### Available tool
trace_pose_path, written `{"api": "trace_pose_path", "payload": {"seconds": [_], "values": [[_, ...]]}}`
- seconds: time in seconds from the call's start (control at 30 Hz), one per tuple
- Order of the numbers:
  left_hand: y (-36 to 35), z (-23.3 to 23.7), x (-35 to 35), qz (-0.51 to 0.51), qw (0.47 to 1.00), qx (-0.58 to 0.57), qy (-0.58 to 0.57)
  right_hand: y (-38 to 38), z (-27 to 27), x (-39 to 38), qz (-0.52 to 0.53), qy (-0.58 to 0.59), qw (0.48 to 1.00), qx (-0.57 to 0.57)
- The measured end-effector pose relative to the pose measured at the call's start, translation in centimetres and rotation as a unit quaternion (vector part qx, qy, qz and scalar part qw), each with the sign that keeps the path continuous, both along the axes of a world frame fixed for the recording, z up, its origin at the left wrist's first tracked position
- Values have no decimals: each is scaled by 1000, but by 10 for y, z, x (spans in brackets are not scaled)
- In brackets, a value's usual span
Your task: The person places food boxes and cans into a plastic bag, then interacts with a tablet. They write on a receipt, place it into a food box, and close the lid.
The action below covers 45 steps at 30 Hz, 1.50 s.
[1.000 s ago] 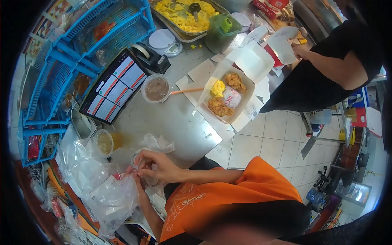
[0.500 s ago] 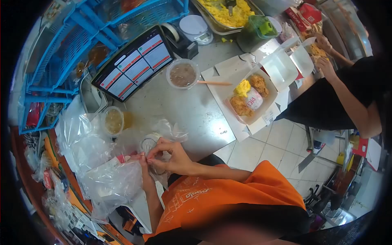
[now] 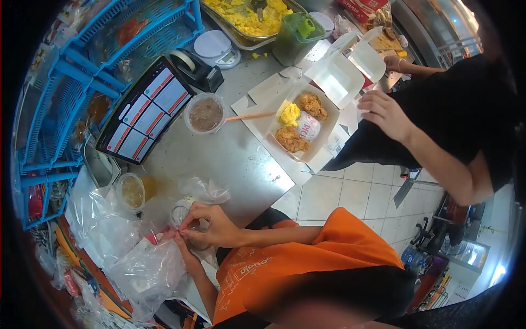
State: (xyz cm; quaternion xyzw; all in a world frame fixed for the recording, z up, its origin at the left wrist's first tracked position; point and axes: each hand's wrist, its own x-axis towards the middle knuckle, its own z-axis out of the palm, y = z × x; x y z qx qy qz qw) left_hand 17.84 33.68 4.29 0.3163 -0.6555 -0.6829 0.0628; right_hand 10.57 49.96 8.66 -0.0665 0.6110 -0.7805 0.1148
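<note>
My right hand (image 3: 212,226) has its thumb and index finger pinched together at the table's near edge. My left hand (image 3: 185,247) meets it there, its fingertips closed against the right ones. Between them is a gathered bit of clear plastic bag (image 3: 150,271), with something red (image 3: 157,237) showing at the pinch. The bag hangs to the left of my hands; its contents are hard to make out. Just beyond my right hand is a clear round cup (image 3: 181,213), partly covered by plastic film and fingers.
An open box (image 3: 285,152) holds fried chicken, egg and wrapped rice. Two lidded cups, brown (image 3: 205,113) and yellowish (image 3: 132,192), stand near a tablet (image 3: 147,112). Tape dispenser (image 3: 200,71), scale (image 3: 216,48), egg tray (image 3: 246,19) and blue racks (image 3: 82,71) line the back. A co-worker (image 3: 438,109) stands right.
The view has shifted, so the table's things appear further left. My hands keep the same pinch. The co-worker's nearer hand has moved from the far food toward the open box.
</note>
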Motion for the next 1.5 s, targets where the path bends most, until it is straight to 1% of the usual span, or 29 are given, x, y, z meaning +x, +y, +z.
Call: {"api": "trace_pose_path", "payload": {"seconds": [0.03, 0.07, 0.1, 0.13, 0.17, 0.2, 0.27, 0.37, 0.47, 0.5, 0.53, 0.57, 0.6, 0.67, 0.7, 0.77, 0.9, 0.97, 1.0, 1.07, 1.1, 1.17, 1.2, 1.27, 1.33, 1.4, 1.43, 1.47, 1.5], "values": [[-5, -5, 3, -45, 997, -65, 23, 0, -2, 0, 1, 13, 1000, 4], [-4, 2, -1, -46, 997, -65, 23, 0, -3, 0, 2, 27, 1000, 9], [-4, 17, -10, -143, 963, -183, 133, 2, 2, -2, 1, 27, 1000, 9], [-3, 34, -19, -235, 895, -295, 239, 6, 10, -6, 25, -30, 999, -32], [-1, 57, -28, -236, 895, -295, 239, 9, 14, -10, 50, -86, 992, -74], [5, 83, -37, -306, 868, -340, 191, 11, 14, -14, 49, -86, 992, -73], [9, 104, -41, -394, 821, -394, 126, 15, 12, -19, 123, 56, 987, 89], [2, 85, -31, -306, 872, -354, 141, 9, 12, -18, 73, 135, 984, 93], [-24, 33, -12, -165, 941, -278, 103, 9, 9, -14, 33, 141, 989, 41], [-25, 25, -11, -141, 962, -224, 72, 9, 11, -14, 32, 141, 989, 42], [-24, 20, -9, -117, 979, -159, 45, 9, 13, -13, 52, 78, 996, -3], [-18, 29, -10, -71, 997, 15, -3, 9, 15, -12, 73, 13, 996, -49], [-16, 35, -13, -72, 997, 15, -4, 10, 14, -8, 73, 13, 996, -49], [-13, 42, -18, -17, 986, 97, -137, 11, 12, 1, 153, -8, 985, -72], [-17, 33, -18, -17, 986, 97, -137, 12, 10, 2, 153, -9, 985, -73], [-26, 8, -17, -154, 972, -119, -135, 14, 10, 6, 217, -81, 972, -24], [-9, 9, -21, -173, 952, -243, 67, 16, 18, 11, 276, -59, 959, -32], [3, 32, -26, -162, 915, -325, 177, 14, 31, 10, 90, 154, 983, 43], [4, 47, -27, -147, 888, -369, 230, 12, 44, 4, 90, 155, 983, 43], [6, 73, -28, -110, 834, -448, 302, 8, 67, -10, -55, 251, 966, 42], [2, 86, -25, -95, 813, -474, 323, 6, 65, -13, -56, 251, 966, 40], [-9, 108, -18, -89, 804, -487, 331, 2, 60, -18, 67, 340, 938, 22], [-24, 120, -9, -97, 819, -460, 328, 2, 63, -17, 67, 340, 938, 19], [-56, 144, 9, -110, 848, -408, 321, 5, 74, -15, 190, 149, 965, -100], [-63, 172, 15, -112, 860, -387, 315, 14, 95, -22, 203, 123, 967, -92], [-52, 203, 15, -119, 916, -373, 84, 23, 100, -33, 221, 97, 967, -83], [-48, 216, 12, -205, 879, -424, 73, 26, 97, -38, 204, 210, 955, -54], [-50, 218, 10, -198, 879, -428, 69, 28, 96, -42, 183, 319, 929, -26], [-56, 220, 10, -240, 844, -446, 176, 30, 99, -47, 191, 319, 928, -34]]}}
